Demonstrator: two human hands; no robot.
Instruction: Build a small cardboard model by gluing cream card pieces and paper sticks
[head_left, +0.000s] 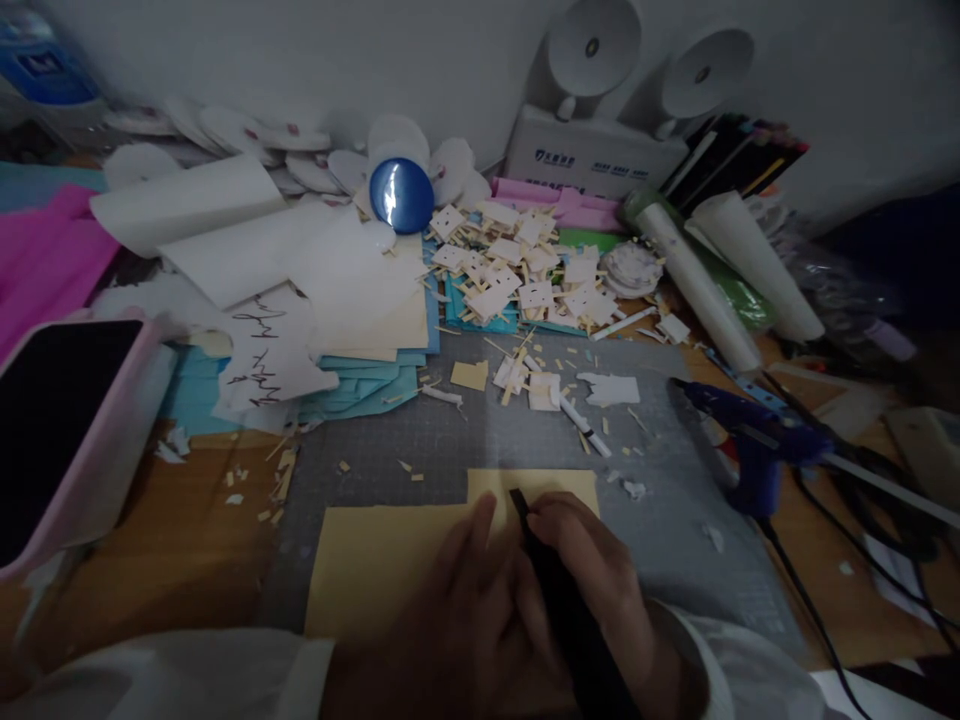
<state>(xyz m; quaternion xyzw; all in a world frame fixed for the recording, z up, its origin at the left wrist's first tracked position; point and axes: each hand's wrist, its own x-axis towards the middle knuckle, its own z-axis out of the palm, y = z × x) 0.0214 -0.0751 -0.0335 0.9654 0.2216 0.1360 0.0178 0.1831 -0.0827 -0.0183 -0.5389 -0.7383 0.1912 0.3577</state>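
Observation:
A cream-yellow sheet of card [375, 560] lies on a grey cutting mat [675, 520] at the near edge. My left hand [457, 620] rests flat on the sheet, fingers stretched forward, pressing it down. My right hand [600, 590] is closed round a black craft knife [547, 580], whose tip touches the card near its notched upper edge. Both sleeves are white.
A blue glue gun [750, 440] with black cables lies right of the mat. Small cut card pieces [517, 270] are heaped at the back, beside white paper sheets [300, 260], blue card, a blue round badge [401, 195] and rolled paper [705, 290]. A phone in a pink case [60, 430] stands left.

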